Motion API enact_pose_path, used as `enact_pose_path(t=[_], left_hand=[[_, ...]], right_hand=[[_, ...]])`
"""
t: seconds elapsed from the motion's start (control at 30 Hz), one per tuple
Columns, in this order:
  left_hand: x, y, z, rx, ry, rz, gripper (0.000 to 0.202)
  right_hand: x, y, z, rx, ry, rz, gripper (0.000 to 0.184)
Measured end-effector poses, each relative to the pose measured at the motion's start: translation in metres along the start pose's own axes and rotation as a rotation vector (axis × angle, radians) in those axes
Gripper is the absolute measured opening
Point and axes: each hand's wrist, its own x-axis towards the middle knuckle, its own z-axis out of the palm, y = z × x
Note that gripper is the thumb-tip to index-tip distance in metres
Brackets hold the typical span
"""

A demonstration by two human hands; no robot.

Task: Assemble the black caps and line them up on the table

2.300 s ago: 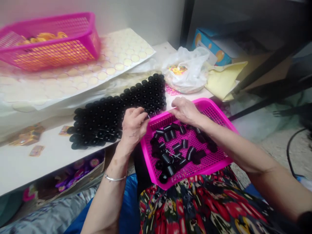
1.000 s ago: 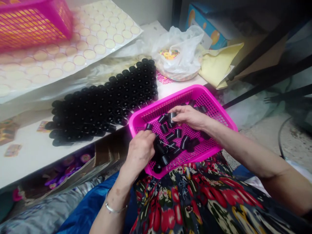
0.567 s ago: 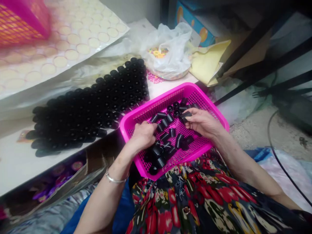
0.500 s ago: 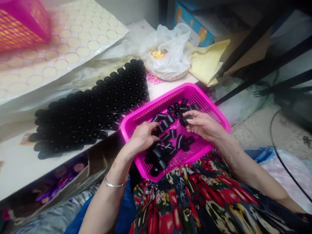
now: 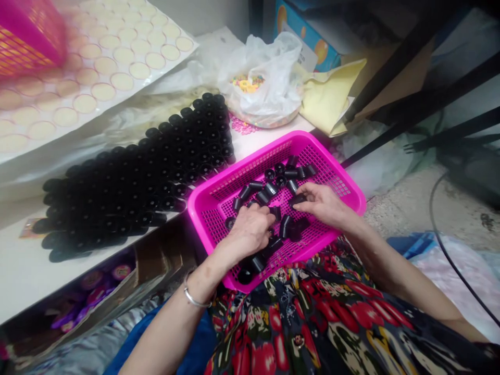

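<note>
A pink mesh basket (image 5: 203,200) rests on my lap, with many short black plastic cylinders (image 5: 287,226) lying loose in it. My right hand (image 5: 322,204) is inside the basket's right half, thumb and fingers pinching one black cylinder (image 5: 297,200). In the middle of the basket, my left hand (image 5: 252,228) reaches down among the pieces with its fingers curled. Its fingertips are turned away, so what they hold, if anything, is hidden. Some cylinders show a round end with a small dot at the centre.
Left of the basket, tightly packed rows of black cylinders (image 5: 156,172) stand on a white table (image 5: 19,281). Behind them lie a sheet of round stickers (image 5: 105,65) and another pink basket (image 5: 31,36). A plastic bag (image 5: 273,73) holds small colourful pieces. Dark metal bars (image 5: 422,125) cross the right side.
My left hand has moved right and toward me over the pieces, its fingers now more curled. My right hand has lowered slightly with its cylinder. The view has shifted a little.
</note>
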Motion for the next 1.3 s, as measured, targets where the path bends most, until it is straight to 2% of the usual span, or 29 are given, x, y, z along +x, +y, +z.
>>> enact_pose_path(t=[0.07,0.17,0.27,0.33,0.47,0.53,0.6,0.7,0.8,0.9,0.97,1.07,1.1,1.17,1.23,1.3], left_hand=[[0.002,0.005,0.004,0.159,-0.03,-0.091,0.019],[0.004,0.005,0.006,0.258,-0.061,-0.239,0.022],[0.004,0.006,0.006,0.3,0.033,-0.25,0.027],[0.003,0.011,0.007,0.288,0.088,-0.184,0.023],[0.008,0.028,0.015,0.158,-0.03,0.174,0.025],[0.013,0.035,0.022,0.196,-0.059,0.332,0.036],[0.018,0.04,0.026,0.298,-0.059,0.381,0.04],[0.025,0.035,0.022,0.441,-0.012,0.277,0.029],[0.027,0.018,0.005,0.5,0.073,0.041,0.022],[0.023,-0.001,-0.012,0.465,0.16,-0.157,0.026],[0.02,-0.011,-0.018,0.414,0.232,-0.214,0.032],[0.019,-0.014,-0.019,0.304,0.286,-0.181,0.027],[0.02,-0.011,-0.018,0.262,0.262,-0.141,0.023],[0.023,-0.003,-0.013,0.212,0.139,-0.023,0.018],[0.027,0.008,-0.005,0.242,-0.015,0.088,0.016],[0.031,0.017,0.003,0.322,-0.114,0.141,0.016]], right_hand=[[-0.001,0.003,-0.004,-0.002,-0.03,0.019,0.02],[-0.003,0.007,-0.011,0.049,-0.041,0.028,0.024],[-0.004,0.011,-0.019,0.1,-0.021,0.008,0.027],[-0.005,0.012,-0.022,0.149,0.015,0.002,0.028],[-0.007,0.017,-0.024,0.306,0.081,0.003,0.031],[-0.008,0.02,-0.024,0.356,0.085,0.004,0.031],[-0.009,0.024,-0.025,0.369,0.08,0.002,0.031],[-0.011,0.028,-0.027,0.393,0.096,-0.006,0.031],[-0.012,0.032,-0.03,0.483,0.139,-0.033,0.033],[-0.011,0.036,-0.034,0.557,0.168,-0.059,0.036],[-0.01,0.037,-0.035,0.585,0.169,-0.057,0.038],[-0.009,0.037,-0.035,0.631,0.161,-0.036,0.041],[-0.009,0.037,-0.035,0.647,0.162,-0.026,0.042],[-0.01,0.035,-0.036,0.689,0.165,0.001,0.041],[-0.012,0.032,-0.038,0.745,0.139,0.025,0.039],[-0.015,0.028,-0.04,0.802,0.08,0.036,0.037]])
